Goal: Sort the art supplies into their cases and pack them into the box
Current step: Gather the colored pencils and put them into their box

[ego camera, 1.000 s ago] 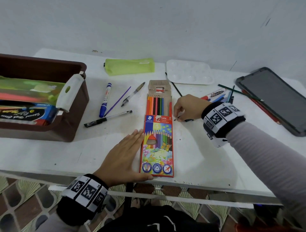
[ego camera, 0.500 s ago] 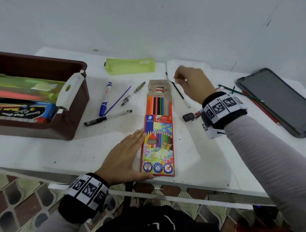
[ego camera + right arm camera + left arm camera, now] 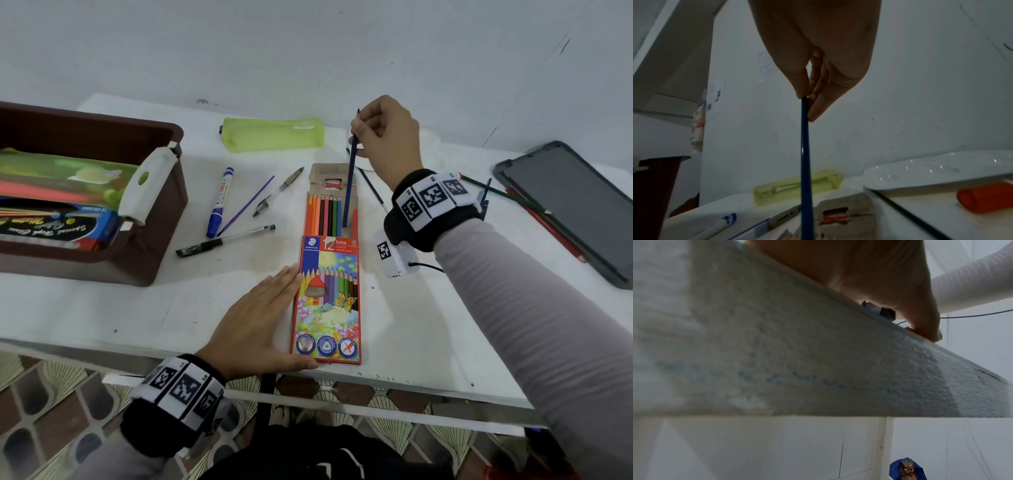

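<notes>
An open coloured-pencil case [image 3: 327,298] lies lengthwise at the table's front middle, with several pencils [image 3: 323,216] showing at its far end. My right hand [image 3: 383,137] pinches a dark blue pencil [image 3: 350,185] by its upper end, held steeply; its lower tip touches the row's right side in the case. The right wrist view shows thumb and fingers [image 3: 818,104] pinching the blue pencil [image 3: 805,162] above the case flap [image 3: 840,214]. My left hand [image 3: 260,318] lies flat on the table against the case's left edge, thumb at its near corner. A brown box [image 3: 147,219] at left holds other cases.
Left of the case lie a blue marker [image 3: 221,202], a purple brush [image 3: 246,205] and two pens [image 3: 224,241]. A green pouch [image 3: 272,133] and a white palette [image 3: 941,168] sit at the back. A tablet [image 3: 575,209] and loose pencils [image 3: 503,195] lie at right.
My right hand picked up the dark blue pencil from beside the case, lifted it toward the back, then brought its tip down into the open case. The left hand stayed put.
</notes>
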